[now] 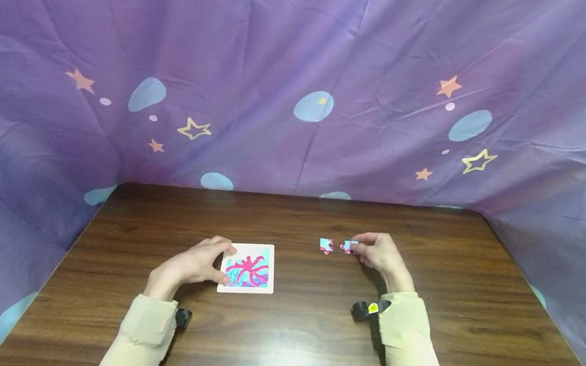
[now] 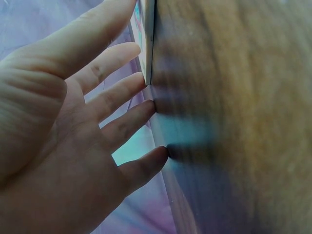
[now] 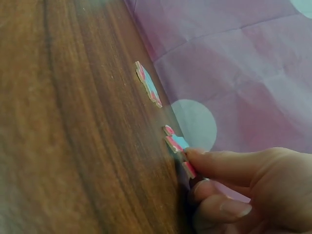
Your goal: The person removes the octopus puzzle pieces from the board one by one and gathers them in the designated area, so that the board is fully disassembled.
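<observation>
A square white-bordered puzzle board (image 1: 249, 245) lies on the table, printed with a pink octopus on blue. My left hand (image 1: 194, 263) rests at its left side, thumb and index fingertip over the border. In the left wrist view the fingers (image 2: 122, 124) of that hand are spread and fairly straight, tips down at the table. Farther right, my right hand (image 1: 382, 256) pinches a blue and pink puzzle piece (image 3: 178, 142) between thumb and fingers, close over the tabletop. A second puzzle piece (image 1: 326, 244) lies flat just left of it, a small gap between them.
The brown wooden table (image 1: 291, 322) ends at the back against a purple curtain (image 1: 263, 46) with stars and blue spots. More curtain hangs at both sides. Dark wrist cameras sit on both sleeves, including the right camera (image 1: 361, 311).
</observation>
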`<state>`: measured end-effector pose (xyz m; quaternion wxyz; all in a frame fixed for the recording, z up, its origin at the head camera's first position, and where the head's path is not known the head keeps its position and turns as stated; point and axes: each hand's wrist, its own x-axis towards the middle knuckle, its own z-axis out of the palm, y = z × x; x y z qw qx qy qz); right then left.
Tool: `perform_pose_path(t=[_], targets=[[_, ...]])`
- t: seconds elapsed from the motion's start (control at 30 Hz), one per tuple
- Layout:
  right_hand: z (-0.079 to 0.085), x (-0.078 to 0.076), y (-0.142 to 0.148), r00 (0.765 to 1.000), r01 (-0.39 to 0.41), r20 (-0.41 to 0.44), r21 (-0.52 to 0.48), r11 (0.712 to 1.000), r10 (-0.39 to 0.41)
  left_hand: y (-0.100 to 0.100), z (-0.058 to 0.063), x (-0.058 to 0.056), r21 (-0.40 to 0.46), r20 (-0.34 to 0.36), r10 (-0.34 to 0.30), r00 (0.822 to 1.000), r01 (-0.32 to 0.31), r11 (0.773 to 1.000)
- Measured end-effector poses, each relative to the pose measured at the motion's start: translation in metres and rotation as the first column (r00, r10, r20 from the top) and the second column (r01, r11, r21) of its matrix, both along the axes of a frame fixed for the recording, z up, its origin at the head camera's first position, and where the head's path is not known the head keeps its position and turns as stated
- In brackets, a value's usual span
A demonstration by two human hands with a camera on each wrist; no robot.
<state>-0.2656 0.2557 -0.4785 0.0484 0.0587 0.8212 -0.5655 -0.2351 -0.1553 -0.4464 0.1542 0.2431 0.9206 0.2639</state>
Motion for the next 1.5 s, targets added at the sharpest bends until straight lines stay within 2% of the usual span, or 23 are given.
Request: perform_pose_path(t=[0.2,0.37,0.73,1.0,1.17,1.5], targets=[[0.004,0.0,-0.003,0.999,-0.006,-0.048,0.169,0.986,0.015,0.0,0.0,0.0,-0.009,0.002,0.0,1.0,0.0,1.0],[0.004,0.0,-0.005,0.999,0.02,-0.044,0.213,0.977,-0.011,-0.001,0.002,0.0,-0.008,0.006,-0.005,1.0,0.005,1.0],[0.004,0.001,-0.004,0.999,0.03,-0.045,0.179,0.983,-0.022,-0.001,0.0,-0.001,-0.005,0.015,0.003,1.0,-0.003,1.0],[0.004,-0.001,-0.001,0.999,0.011,-0.041,0.014,1.0,-0.011,-0.002,0.001,0.0,-0.001,0.011,-0.002,1.0,0.002,1.0],[0.011,0.0,0.003,0.996,-0.005,-0.087,-0.005,1.0,0.004,-0.001,0.003,-0.001,-0.001,0.003,0.001,1.0,-0.001,1.0],[0.027,0.007,-0.004,0.988,-0.058,-0.147,-0.026,0.998,0.054,0.0,-0.001,0.0,0.012,0.007,0.004,1.0,-0.004,1.0]])
